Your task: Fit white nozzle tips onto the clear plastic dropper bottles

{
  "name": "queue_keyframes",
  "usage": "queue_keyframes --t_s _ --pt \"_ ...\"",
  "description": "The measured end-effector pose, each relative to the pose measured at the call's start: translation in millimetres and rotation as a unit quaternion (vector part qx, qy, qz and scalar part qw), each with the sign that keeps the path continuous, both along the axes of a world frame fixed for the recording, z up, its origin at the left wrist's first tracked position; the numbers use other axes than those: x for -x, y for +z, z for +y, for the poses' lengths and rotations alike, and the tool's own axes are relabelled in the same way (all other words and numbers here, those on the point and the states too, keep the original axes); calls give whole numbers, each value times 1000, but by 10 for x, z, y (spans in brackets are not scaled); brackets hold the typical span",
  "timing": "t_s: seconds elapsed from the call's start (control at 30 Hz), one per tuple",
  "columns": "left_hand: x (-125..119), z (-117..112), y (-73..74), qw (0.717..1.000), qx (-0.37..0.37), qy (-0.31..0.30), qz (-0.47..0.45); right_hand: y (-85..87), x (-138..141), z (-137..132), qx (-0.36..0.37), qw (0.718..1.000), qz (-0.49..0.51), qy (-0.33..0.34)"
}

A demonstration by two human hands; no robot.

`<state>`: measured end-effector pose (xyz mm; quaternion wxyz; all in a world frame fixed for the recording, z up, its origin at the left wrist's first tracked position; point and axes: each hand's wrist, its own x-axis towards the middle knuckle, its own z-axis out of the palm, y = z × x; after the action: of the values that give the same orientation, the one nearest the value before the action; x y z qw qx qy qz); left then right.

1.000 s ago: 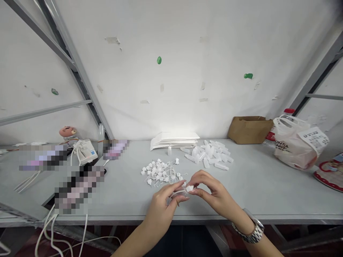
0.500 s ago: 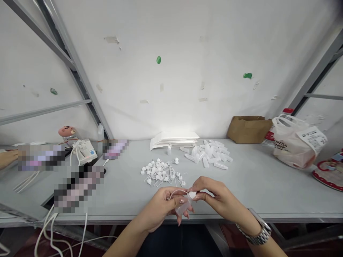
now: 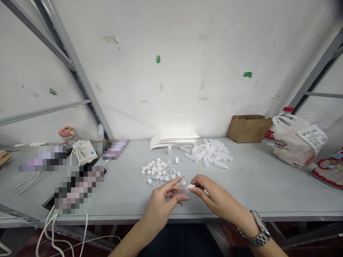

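My left hand (image 3: 162,201) and my right hand (image 3: 213,194) meet just above the grey table's (image 3: 268,185) front edge. Between them is one small clear plastic vial (image 3: 182,192) with a white cap (image 3: 190,186). The left fingers pinch the vial's body, and the right thumb and forefinger pinch the cap. Just beyond the hands lies a heap of white caps with thin loops (image 3: 160,171). Further back right is a pile of clear vials (image 3: 210,155). A metal watch (image 3: 257,230) sits on my right wrist.
A stack of white sheets (image 3: 174,139) lies by the wall, one upright vial (image 3: 169,150) before it. At the right stand a brown paper bag (image 3: 249,128), a white plastic bag (image 3: 297,142) and a bottle. White cables and a charger (image 3: 83,150) lie left. Another person's hand (image 3: 4,157) shows at the far left.
Both hands dropped toward the table edge with the vial, then rose and moved slightly away from me again. The other person's hand came into view at the far left.
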<state>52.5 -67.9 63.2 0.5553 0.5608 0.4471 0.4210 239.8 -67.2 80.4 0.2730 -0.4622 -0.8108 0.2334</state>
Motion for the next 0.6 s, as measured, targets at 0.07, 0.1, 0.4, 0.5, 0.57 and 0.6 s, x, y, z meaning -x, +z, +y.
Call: queue_keyframes --t_s 0.07,0.1,0.4,0.5,0.57,0.6 --pt "9 12 25 999 23 -14 -24 21 -37 1 3 1000 8 11" --pt "12 17 37 999 32 -22 -32 29 -55 -3 5 1000 14 19" --pt "43 55 88 986 85 -110 -87 17 -99 -34 -47 993 68 86" --pt "59 67 88 978 109 -141 -105 28 -111 -39 -46 990 83 106" --pt "59 76 82 972 128 -158 -116 37 -117 -46 -47 988 87 117" --pt "56 79 77 971 134 -161 -119 39 -117 -52 -48 989 80 118"
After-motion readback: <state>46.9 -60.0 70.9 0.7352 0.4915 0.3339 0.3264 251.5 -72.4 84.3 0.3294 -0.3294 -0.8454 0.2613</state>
